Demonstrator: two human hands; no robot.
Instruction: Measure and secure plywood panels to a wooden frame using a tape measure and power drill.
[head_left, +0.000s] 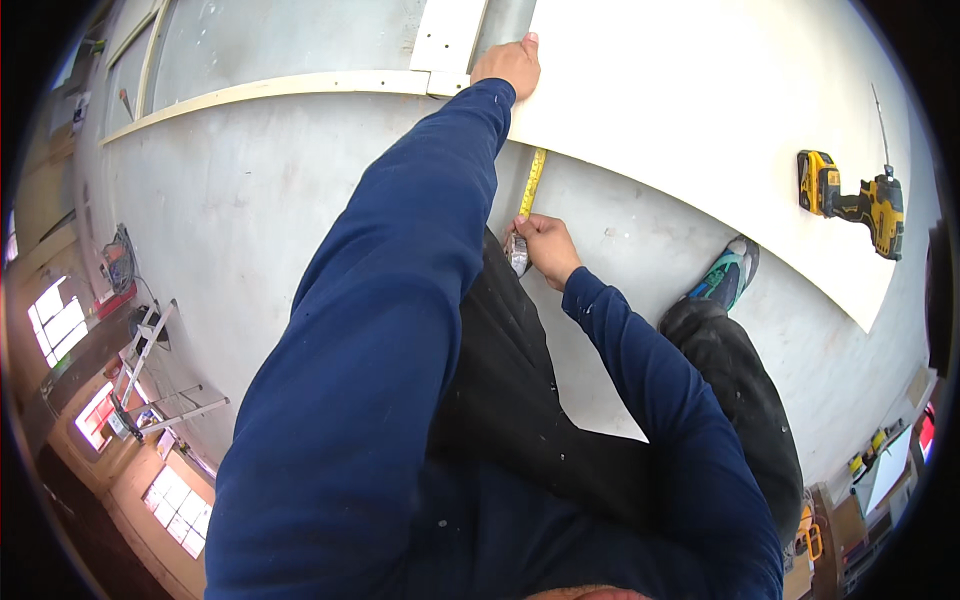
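My left hand is at the left edge of a large pale sheet panel, near its corner. Its thumb rests along the panel while the other fingers are curled and partly hidden at the edge. Below, my right hand is closed round a tape measure. The yellow blade is pulled out between the right fingers and the panel's near edge, and the blade's end is out of sight there. Only part of the silvery case shows beside my leg.
On the panel's right lies a yellow and black cordless drill with a long bit. A pale wooden frame lies left of the panel on the grey floor. A stepladder stands far left. My shoe is beside the panel's near edge.
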